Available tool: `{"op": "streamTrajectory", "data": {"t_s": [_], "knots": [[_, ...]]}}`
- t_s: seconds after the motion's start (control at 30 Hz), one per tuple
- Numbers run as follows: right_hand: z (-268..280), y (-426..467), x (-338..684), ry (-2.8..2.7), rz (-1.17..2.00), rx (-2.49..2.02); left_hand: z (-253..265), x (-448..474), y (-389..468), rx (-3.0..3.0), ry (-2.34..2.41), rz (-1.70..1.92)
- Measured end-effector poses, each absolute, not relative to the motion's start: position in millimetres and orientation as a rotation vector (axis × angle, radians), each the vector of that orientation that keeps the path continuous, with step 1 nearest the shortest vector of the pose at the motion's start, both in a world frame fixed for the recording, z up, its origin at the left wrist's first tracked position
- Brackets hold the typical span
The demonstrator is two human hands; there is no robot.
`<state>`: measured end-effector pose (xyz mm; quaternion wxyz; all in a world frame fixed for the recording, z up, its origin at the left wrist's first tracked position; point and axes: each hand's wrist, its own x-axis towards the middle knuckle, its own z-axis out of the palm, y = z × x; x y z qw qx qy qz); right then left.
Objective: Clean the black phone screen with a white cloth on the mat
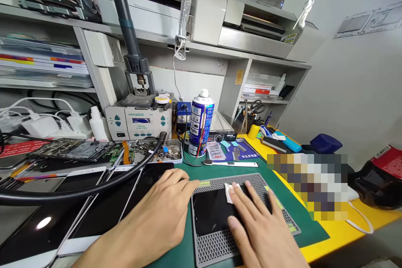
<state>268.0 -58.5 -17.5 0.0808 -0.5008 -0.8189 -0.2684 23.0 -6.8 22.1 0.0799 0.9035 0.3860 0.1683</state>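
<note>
A black phone screen (210,209) with small light marks near its lower edge lies on a grey honeycomb mat (216,245). My right hand (259,222) rests over the screen's right part, its fingertips pressing a white wipe (230,193) onto the glass. Beside the mat's upper left corner is my left hand (166,207), with fingers curled and one fingertip at the mat's edge. Whatever those curled fingers may hold is hidden. Behind the mat lie a thin white-handled brush (234,163) and a standing blue spray can (201,123).
Several tablets or screens (103,205) lie at left under a thick black hose (125,178). A parts tray (150,150) with loose components sits before the white soldering station (141,119). Tools (284,140) crowd the yellow tabletop (354,213) on the right.
</note>
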Motion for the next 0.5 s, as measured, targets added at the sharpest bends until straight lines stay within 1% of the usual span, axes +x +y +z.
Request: {"op": "streamTrajectory", "data": {"t_s": [0.17, 0.33, 0.43, 0.5], "knots": [[-18.6, -59.1, 291.5, -2.396, -0.958, -1.567, 24.2, 22.5, -5.6, 2.676, 1.159, 0.474], [-21.9, -59.8, 282.1, -2.381, -1.106, -1.435, 26.9, 22.8, -11.0, 2.635, 1.134, 0.498], [-34.0, -61.2, 261.7, -2.381, -1.079, -1.291, 29.7, 25.1, -16.3, 2.567, 1.113, 0.529], [-45.3, -61.4, 246.9, -2.245, -0.963, -1.324, 31.1, 27.0, -17.9, 2.539, 1.122, 0.477]]}}
